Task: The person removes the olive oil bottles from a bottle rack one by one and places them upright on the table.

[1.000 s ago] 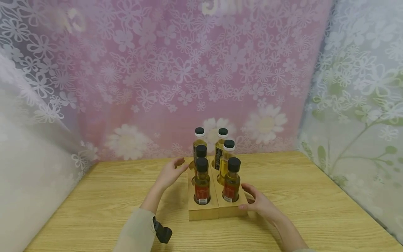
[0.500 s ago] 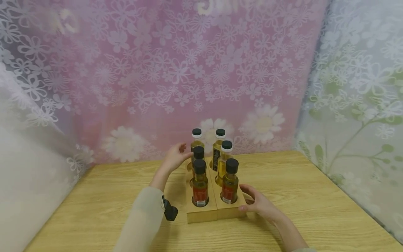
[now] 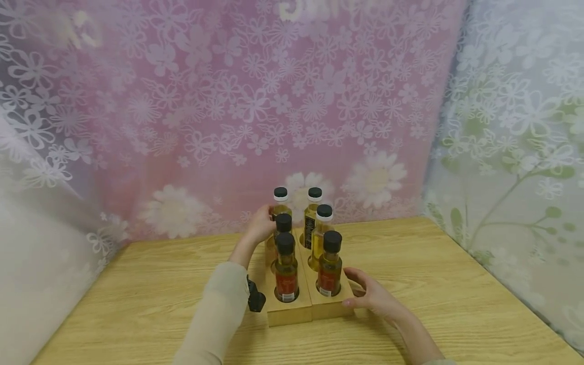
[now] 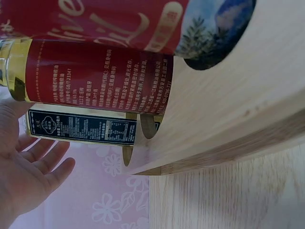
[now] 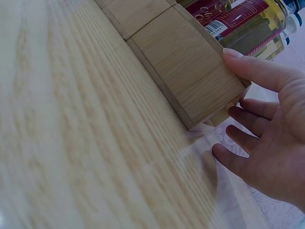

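Two wooden bottle holders stand side by side, the left one [image 3: 289, 317] and the right one [image 3: 333, 310]. Each carries a row of upright oil bottles. At the far end of the left row my left hand [image 3: 261, 227] is beside a black-labelled bottle [image 3: 282, 208] with a dark cap. In the left wrist view my fingers [image 4: 53, 164] are spread near that bottle [image 4: 81, 128]; the thumb is hidden. My right hand [image 3: 375, 299] rests at the right holder's near right corner. Its thumb [image 5: 259, 71] touches the corner, and the other fingers are loosely bent alongside.
Red-labelled bottles [image 3: 286, 276] with black caps stand at the near end of the left row. In the right row are a red-labelled bottle [image 3: 329, 274] and two clear ones with white-ringed caps [image 3: 324, 213]. A wood-grain table [image 3: 182, 284] meets a pink floral curtain [image 3: 228, 126].
My left hand has moved forward and right along the left holder to the far bottle. The right hand stays at its corner. The view has shifted slightly to the right.
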A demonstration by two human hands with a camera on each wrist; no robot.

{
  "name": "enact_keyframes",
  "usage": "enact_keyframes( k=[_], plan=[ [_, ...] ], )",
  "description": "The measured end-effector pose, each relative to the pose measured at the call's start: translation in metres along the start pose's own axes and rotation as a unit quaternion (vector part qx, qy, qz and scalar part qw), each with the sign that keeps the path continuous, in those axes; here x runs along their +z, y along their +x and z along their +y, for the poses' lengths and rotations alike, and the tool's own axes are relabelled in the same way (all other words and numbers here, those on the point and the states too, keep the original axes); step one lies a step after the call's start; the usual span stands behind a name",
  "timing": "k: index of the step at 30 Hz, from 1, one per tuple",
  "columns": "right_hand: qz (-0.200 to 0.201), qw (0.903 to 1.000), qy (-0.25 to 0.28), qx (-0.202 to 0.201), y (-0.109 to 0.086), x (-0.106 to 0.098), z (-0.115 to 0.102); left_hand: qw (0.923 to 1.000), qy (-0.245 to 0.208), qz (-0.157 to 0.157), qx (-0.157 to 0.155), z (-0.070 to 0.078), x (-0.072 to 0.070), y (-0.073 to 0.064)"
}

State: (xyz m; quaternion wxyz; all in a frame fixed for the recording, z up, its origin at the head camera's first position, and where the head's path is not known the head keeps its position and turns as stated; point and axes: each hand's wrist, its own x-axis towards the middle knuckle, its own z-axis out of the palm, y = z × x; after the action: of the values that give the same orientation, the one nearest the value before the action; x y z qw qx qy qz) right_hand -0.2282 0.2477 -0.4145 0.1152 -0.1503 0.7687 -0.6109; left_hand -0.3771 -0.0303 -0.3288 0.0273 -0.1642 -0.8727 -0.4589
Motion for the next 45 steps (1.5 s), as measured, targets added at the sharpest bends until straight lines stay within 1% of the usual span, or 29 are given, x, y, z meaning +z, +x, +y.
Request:
enact_keyframes(
  k=[5, 13, 18, 22, 27, 31, 35, 38, 42, 45],
  plan=[
    [0.001, 1.0000, 0.001, 0.002, 0.001, 0.000, -0.001, 0.9999, -0.005, 0.005, -0.015, 0.002, 0.000, 0.001],
    [0.009, 1.0000, -0.001, 0.002, 0.001, 0.000, 0.003, 0.9997, 0.016, 0.014, -0.011, 0.003, 0.001, -0.001],
    [0.005, 1.0000, -0.004, -0.001, 0.000, 0.001, 0.002, 0.9992, 0.022, 0.033, -0.005, -0.001, 0.002, -0.003],
    [0.003, 1.0000, -0.003, -0.004, 0.000, 0.002, 0.001, 0.9986, 0.002, 0.053, 0.004, -0.001, -0.001, -0.004],
    [0.008, 0.9999, -0.009, -0.001, 0.000, 0.001, 0.002, 0.9975, 0.003, 0.067, 0.020, 0.008, -0.017, -0.006],
    [0.014, 0.9999, -0.010, 0.001, 0.001, 0.001, 0.004, 0.9972, 0.019, 0.069, 0.020, 0.016, -0.033, -0.010],
    [0.016, 0.9998, -0.013, 0.001, 0.001, 0.000, 0.003, 0.9971, 0.022, 0.070, 0.020, 0.021, -0.047, -0.015],
    [0.016, 0.9998, -0.014, 0.004, 0.000, 0.001, 0.003, 0.9972, 0.015, 0.072, 0.017, 0.019, -0.058, -0.019],
    [0.015, 0.9998, -0.011, 0.005, 0.001, 0.001, 0.002, 0.9973, 0.015, 0.071, 0.011, 0.012, -0.073, -0.024],
    [0.016, 0.9998, -0.009, 0.006, 0.001, 0.001, 0.002, 0.9968, 0.028, 0.075, 0.004, 0.005, -0.086, -0.030]
  ],
)
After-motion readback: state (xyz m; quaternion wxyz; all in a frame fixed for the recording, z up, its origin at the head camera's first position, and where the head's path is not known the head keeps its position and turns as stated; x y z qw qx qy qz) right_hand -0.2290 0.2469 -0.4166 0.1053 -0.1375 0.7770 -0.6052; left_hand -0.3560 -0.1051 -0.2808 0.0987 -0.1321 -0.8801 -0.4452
